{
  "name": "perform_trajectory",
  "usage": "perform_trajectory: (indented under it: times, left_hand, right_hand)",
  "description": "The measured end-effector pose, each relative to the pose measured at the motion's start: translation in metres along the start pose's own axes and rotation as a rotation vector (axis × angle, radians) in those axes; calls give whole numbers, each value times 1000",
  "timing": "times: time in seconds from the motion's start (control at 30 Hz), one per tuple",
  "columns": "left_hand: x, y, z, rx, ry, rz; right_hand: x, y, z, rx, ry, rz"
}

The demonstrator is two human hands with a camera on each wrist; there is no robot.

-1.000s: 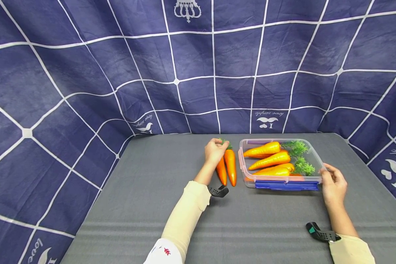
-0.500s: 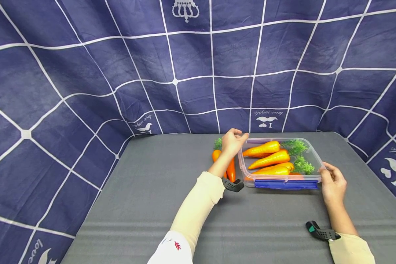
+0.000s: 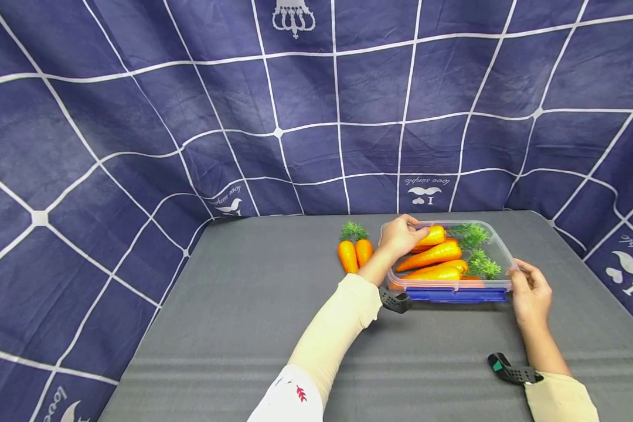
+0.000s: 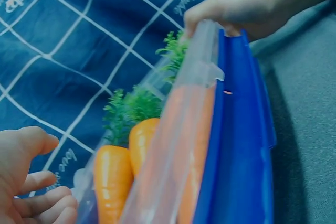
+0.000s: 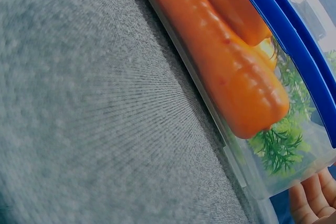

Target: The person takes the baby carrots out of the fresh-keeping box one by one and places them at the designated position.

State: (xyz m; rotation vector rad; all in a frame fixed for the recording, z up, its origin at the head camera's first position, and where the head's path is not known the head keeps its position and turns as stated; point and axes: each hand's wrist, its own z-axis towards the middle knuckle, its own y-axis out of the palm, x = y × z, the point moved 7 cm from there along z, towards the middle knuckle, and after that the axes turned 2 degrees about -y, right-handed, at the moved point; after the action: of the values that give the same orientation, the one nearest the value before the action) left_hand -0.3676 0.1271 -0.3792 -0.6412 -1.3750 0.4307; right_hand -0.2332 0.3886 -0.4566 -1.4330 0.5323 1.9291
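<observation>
A clear plastic food box (image 3: 485,285) with blue clips stands on the grey table, holding several orange carrots (image 3: 436,256) with green leafy tops. My left hand (image 3: 398,237) hovers over the box's left end, close to the rearmost carrot. Its fingers are loosely bent around nothing in the left wrist view, and carrots (image 4: 112,179) lie just beside them. My right hand (image 3: 531,293) holds the box's right end by the corner, as the left wrist view also shows. Two carrots (image 3: 347,256) lie left of the box, their lower ends hidden by my left forearm.
A blue cloth (image 3: 306,146) with white grid lines hangs behind the grey table (image 3: 242,305) and along its left and right sides. Black straps (image 3: 514,370) circle both wrists.
My left hand has moved right, from the tops of the two loose carrots to above the box, leaving both on the table. My right hand stays at the box's right end.
</observation>
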Motion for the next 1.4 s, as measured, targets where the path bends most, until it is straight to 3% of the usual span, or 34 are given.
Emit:
perform_trajectory:
  times: [0.17, 0.37, 0.57, 0.73, 0.97, 1.4]
  left_hand:
    - [6, 12, 0, -16, 48, 84]
    - [14, 27, 1, 6, 115, 302]
    - [12, 38, 5, -2, 91, 477]
    - [3, 43, 9, -26, 51, 495]
    - [1, 46, 11, -21, 42, 517]
    - [-5, 53, 14, -76, 19, 545]
  right_hand:
    - [-1, 0, 0, 1, -2, -12]
    - [-3, -2, -1, 7, -5, -9]
    - [-4, -1, -1, 6, -15, -30]
    - [-3, 1, -2, 7, -15, -36]
    - [-2, 1, 0, 1, -7, -46]
    - [-3, -1, -3, 15, -31, -44]
